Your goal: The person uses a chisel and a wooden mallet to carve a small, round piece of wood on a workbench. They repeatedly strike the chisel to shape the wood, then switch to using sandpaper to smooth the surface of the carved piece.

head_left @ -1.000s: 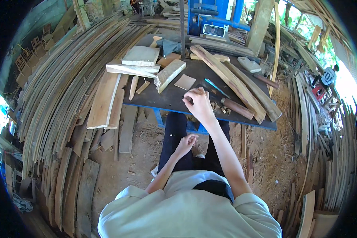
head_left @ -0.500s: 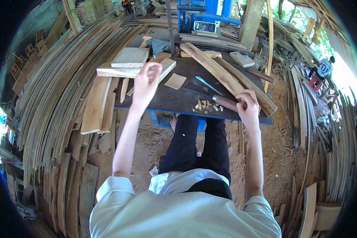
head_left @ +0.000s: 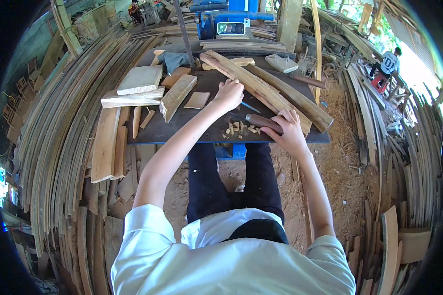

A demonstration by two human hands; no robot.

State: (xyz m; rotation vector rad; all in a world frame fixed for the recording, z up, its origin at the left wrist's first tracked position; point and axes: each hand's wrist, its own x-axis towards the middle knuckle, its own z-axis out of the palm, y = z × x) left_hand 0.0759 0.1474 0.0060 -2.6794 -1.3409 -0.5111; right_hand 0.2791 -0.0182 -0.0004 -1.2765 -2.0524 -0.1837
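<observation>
My left hand (head_left: 229, 96) is closed on a slim blue pen (head_left: 251, 107) over the dark tabletop (head_left: 182, 128), beside a long rough timber (head_left: 258, 86). My right hand (head_left: 288, 130) is closed around the wooden handle (head_left: 260, 121) of a tool with a metal collar; the hands hide part of both items. Small wood chips (head_left: 236, 128) lie between my hands, near the table's front edge. A small square wood piece (head_left: 197, 100) and a rough short block (head_left: 177, 98) sit left of my left hand.
Stacked pale boards (head_left: 140, 78), planks overhanging the table's left (head_left: 105, 145) and another timber (head_left: 315, 110) surround the work. A blue machine (head_left: 209, 24) stands behind. Long plank piles (head_left: 64, 123) line both sides. A person (head_left: 390, 63) sits on a red stool at the right.
My left hand has moved rightward to the pen and closed on it. My right hand has moved from the middle to the tool handle at the right and gripped it. The view has shifted slightly.
</observation>
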